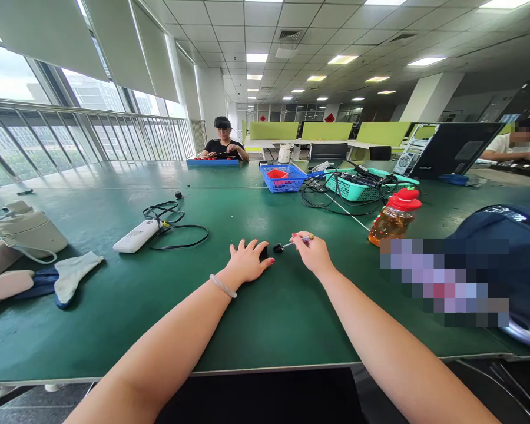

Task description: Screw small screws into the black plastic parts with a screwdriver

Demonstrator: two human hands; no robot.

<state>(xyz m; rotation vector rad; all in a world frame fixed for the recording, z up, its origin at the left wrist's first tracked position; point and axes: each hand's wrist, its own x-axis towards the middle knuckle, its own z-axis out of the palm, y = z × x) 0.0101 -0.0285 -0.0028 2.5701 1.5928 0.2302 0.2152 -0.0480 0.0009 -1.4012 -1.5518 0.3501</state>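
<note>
Standing in a long office room, a smooth green table (282,333) is lit by windows (85,88) at the left and by ceiling lamps (257,58). Between the two hands, a slim tool (288,244) with metal shaft and pale, gold-ended handle is gripped by the right hand (314,254). Its long axis is laid nearly crosswise, the tip being pointed left, at a small black part (278,248). By the spread left hand (247,263), a black object (264,253) is partly covered; whether it is gripped cannot be told.
</note>
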